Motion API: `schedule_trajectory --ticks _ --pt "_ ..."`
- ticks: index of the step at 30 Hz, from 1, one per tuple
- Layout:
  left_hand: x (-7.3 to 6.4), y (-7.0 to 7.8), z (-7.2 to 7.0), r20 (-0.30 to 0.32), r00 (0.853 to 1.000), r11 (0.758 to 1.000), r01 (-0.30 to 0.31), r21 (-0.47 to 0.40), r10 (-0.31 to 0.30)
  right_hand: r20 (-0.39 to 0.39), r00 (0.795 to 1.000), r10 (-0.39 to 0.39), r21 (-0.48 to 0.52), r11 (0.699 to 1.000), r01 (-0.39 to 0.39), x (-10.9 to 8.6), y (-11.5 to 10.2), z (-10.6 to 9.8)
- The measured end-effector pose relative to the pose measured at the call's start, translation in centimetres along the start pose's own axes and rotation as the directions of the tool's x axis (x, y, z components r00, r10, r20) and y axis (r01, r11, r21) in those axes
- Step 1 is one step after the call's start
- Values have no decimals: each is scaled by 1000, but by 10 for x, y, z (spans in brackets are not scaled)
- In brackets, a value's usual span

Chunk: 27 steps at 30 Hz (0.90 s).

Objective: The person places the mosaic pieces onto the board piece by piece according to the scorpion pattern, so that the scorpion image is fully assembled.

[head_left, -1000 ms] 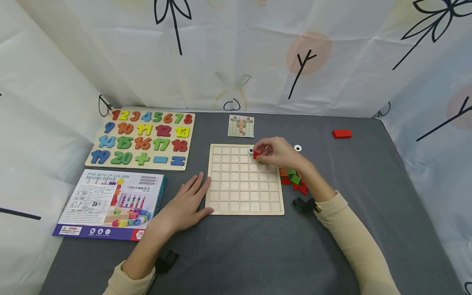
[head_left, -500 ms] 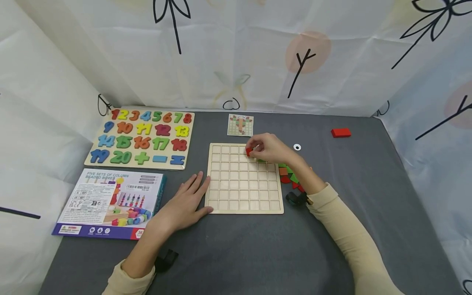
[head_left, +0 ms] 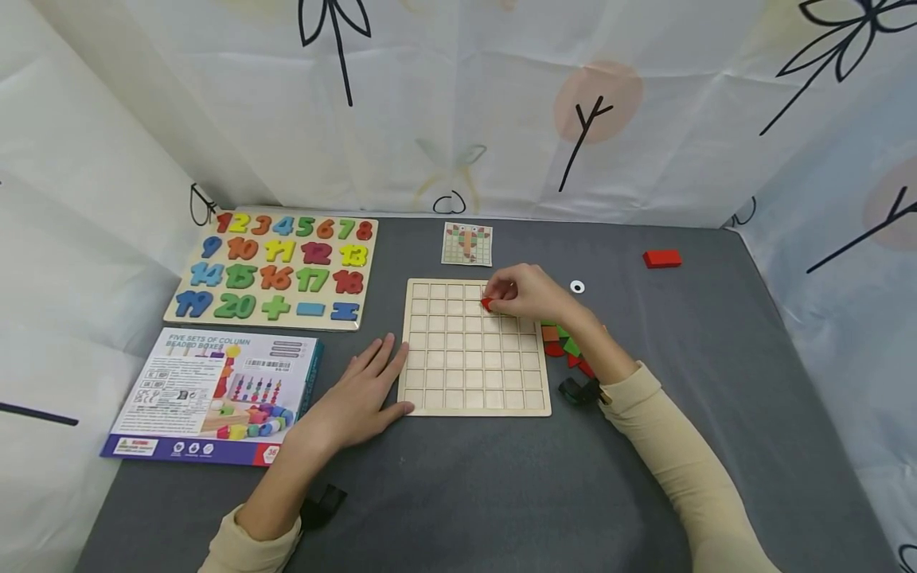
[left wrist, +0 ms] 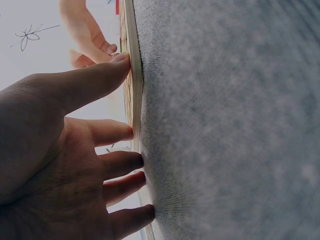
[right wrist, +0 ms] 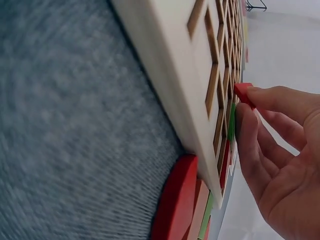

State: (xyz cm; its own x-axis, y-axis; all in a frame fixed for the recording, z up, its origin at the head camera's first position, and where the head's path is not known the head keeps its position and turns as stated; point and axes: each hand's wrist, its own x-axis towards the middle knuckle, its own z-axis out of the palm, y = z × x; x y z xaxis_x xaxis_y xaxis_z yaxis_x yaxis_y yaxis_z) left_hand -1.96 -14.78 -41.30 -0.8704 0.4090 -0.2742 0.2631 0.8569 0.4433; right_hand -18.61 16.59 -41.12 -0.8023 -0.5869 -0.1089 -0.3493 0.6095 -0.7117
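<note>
So, white cloth (head_left: 458, 95) with line drawings hangs beyond the far edge of the dark grey table (head_left: 466, 493). A number board (head_left: 311, 298) with coloured numerals lies at the table's far left corner, and nearer, along the left edge, a printed box (head_left: 179, 398). A wooden grid board (head_left: 473, 358) lies midway between the table's left and right edges. The left hand (head_left: 365, 388) rests against that board's left side, its fingers straight and spread. The right hand (head_left: 530, 293) is over the board's far side, thumb and fingers drawn together in a pinch. Close to the table's far edge lies a picture card (head_left: 467, 243). A red block (head_left: 662, 259) is near the far right corner. Just beside the grid board's right side are loose red, orange and green pieces (head_left: 550, 334), partly hidden. A white ring (head_left: 577, 286) lies past its far right corner. Smallest, the red piece (right wrist: 243, 93) is held in the right hand's pinch; whether it touches the grid cannot be told.
</note>
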Motion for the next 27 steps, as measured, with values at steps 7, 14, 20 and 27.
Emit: schedule_trajectory --ticks 7,14,20,27 --pt "1 -1 0 5 1000 1000 7 -3 -7 -37 999 26 -59 998 -29 0 0 2" --pt "1 -1 1 4 1000 1000 3 -1 -3 -34 998 60 -139 988 -64 -4 -6 3" --pt "0 -1 0 3 1000 1000 -1 -6 1 -45 998 40 -131 990 -45 -4 -6 5" --pt "0 0 0 4 1000 1000 2 -3 -1 -74 997 29 -85 996 -35 -13 -2 -1"
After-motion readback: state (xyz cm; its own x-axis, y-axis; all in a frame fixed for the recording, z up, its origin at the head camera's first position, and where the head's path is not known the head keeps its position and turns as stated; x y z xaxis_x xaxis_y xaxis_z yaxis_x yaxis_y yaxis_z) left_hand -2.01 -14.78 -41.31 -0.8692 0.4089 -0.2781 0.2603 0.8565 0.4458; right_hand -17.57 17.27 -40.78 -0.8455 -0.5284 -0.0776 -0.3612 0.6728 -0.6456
